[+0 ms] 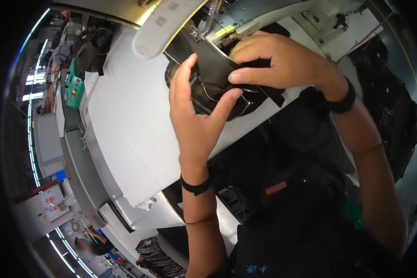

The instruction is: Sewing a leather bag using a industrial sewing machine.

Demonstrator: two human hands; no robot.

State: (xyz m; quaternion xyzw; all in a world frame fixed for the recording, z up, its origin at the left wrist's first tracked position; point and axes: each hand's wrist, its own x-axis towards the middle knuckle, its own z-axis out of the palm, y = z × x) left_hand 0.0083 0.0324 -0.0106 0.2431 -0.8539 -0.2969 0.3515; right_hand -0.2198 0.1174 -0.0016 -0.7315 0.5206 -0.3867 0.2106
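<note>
A dark fabric piece with zippers (212, 69), like part of a bag, lies bunched at the presser foot (200, 33) of a sewing machine. My left hand (192, 104) rests at its left side, fingers stretched upward and thumb spread apart from them. At the other side, my right hand (278, 60) has its fingers curled over the fabric close to the needle area, with the thumb pressing on top. Part of what those fingertips grip is hidden behind the hand. Silvery zipper teeth curve below my left thumb.
The white worktable (129, 106) extends to the left. Above the fabric hangs the machine's pale arm cover (157, 32). Dark material (384, 111) is heaped at the right, and more dark pieces (93, 48) lie far left beside a green box (74, 85). Another person (97, 245) is in the background.
</note>
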